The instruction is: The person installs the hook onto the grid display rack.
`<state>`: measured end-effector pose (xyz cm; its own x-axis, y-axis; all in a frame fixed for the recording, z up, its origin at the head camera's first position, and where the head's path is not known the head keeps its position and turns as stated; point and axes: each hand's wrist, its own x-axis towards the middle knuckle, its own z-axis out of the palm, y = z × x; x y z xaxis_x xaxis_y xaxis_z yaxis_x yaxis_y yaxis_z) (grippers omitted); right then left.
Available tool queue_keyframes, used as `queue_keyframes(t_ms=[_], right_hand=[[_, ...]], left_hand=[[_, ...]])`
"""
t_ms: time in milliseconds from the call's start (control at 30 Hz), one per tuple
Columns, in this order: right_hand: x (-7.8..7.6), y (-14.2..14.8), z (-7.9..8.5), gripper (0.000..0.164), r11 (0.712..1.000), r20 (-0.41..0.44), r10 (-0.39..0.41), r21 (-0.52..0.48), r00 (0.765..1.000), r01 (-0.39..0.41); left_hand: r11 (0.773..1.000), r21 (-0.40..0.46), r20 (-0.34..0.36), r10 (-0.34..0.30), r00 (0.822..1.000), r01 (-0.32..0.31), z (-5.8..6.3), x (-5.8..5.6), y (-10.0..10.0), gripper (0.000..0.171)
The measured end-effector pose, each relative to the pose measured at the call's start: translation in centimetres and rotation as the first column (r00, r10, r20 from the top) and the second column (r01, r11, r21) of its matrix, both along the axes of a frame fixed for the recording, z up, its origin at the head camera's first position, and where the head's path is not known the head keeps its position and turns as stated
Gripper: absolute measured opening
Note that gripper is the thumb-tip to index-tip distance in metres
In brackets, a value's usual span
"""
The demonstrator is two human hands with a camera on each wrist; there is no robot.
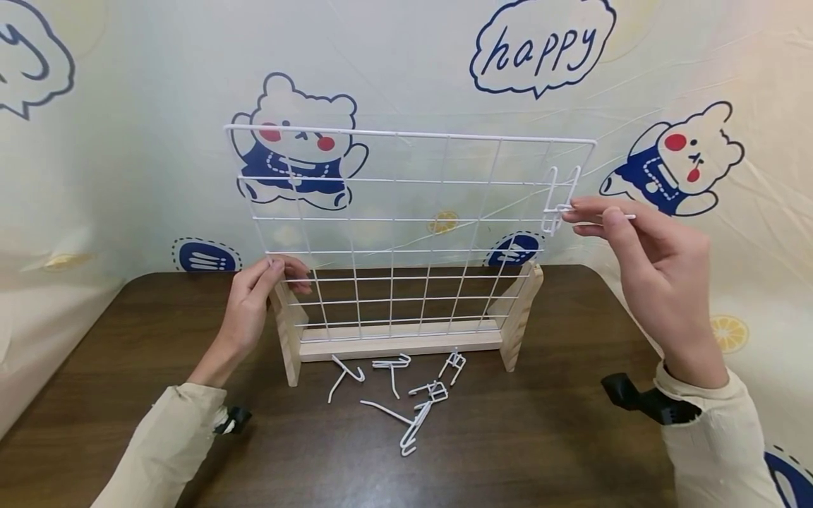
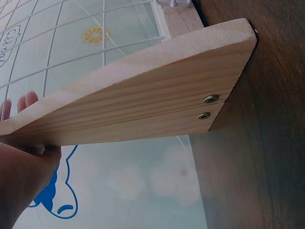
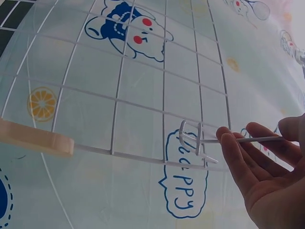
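A white wire grid panel stands upright in a pale wooden stand on the table. My left hand grips the top of the stand's left side piece, its fingertips showing behind the wires. At the panel's right edge, my right hand pinches the straight rod of a white metal hook between thumb and fingers. In the right wrist view, the hook's bent frame is at the grid wires; whether it is caught on them I cannot tell.
Several loose white hooks lie on the brown table in front of the stand. A patterned cloth with bears and lettering hangs behind. Two bolt heads show on the stand's left side piece.
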<state>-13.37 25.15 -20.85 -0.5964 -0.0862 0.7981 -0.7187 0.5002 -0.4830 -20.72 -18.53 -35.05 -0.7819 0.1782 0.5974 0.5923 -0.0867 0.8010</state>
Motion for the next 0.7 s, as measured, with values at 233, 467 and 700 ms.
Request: queue_keyframes(t_ms=[233, 467, 700], right_hand=[[-0.3, 0.3, -0.9, 0.024, 0.999, 0.019, 0.030, 0.040, 0.999, -0.030], [0.5, 0.4, -2.2, 0.030, 0.991, 0.066, 0.057, 0.119, 0.996, -0.065], [2.2, -0.2, -2.9, 0.051, 0.984, 0.074, -0.011, 0.181, 0.997, -0.003]], left_hand=[[1.000, -0.010, 0.001, 0.006, 1.000, -0.006, -0.1, 0.1, -0.1, 0.036], [1.000, -0.001, -0.001, 0.006, 1.000, -0.006, 0.0, 0.0, 0.1, 0.036], [1.000, 0.004, -0.007, 0.016, 1.000, -0.016, -0.1, -0.1, 0.2, 0.036]])
